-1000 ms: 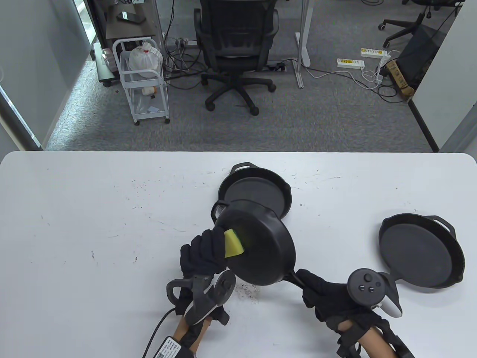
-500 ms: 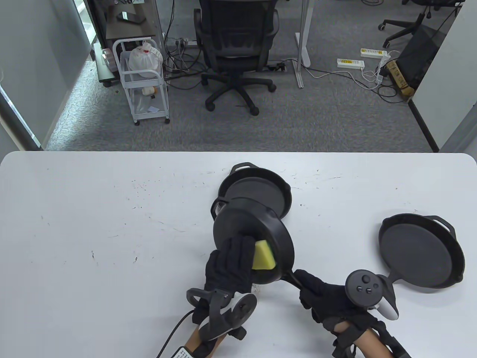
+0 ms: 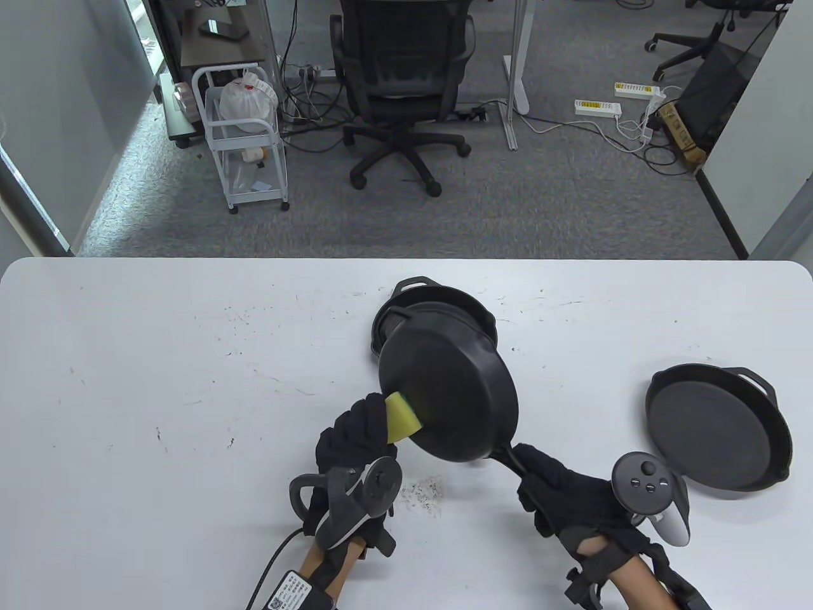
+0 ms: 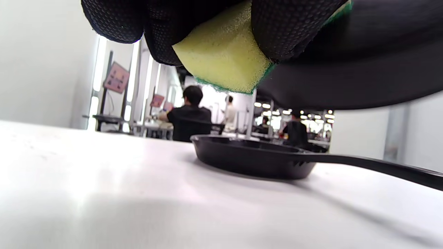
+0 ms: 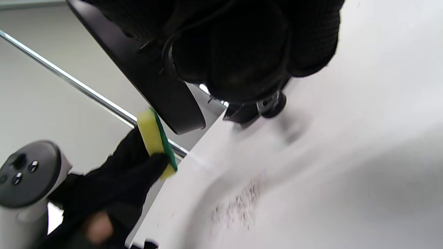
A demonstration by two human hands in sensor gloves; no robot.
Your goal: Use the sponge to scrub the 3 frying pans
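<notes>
1. In the lower centre of the table view, the right hand (image 3: 565,492) has its fingers wrapped round the handle of a black frying pan (image 3: 448,387); the pan is lifted off the white table (image 3: 159,356) and tilted, its underside facing the camera.
2. The left hand (image 3: 356,438) pinches a yellow sponge (image 3: 401,417) with a green scouring face; the sponge touches the lower left edge of the raised pan; in the left wrist view the fingers (image 4: 277,27) curl over the sponge at the top of the frame.
3. A second pan (image 3: 444,302) lies flat on the table just behind the raised one, partly hidden by it.
4. A third pan (image 3: 718,426) lies flat at the right of the frame, beside the right hand's tracker (image 3: 651,499).
5. Dark crumbs (image 3: 422,492) speckle the table between the hands.
</notes>
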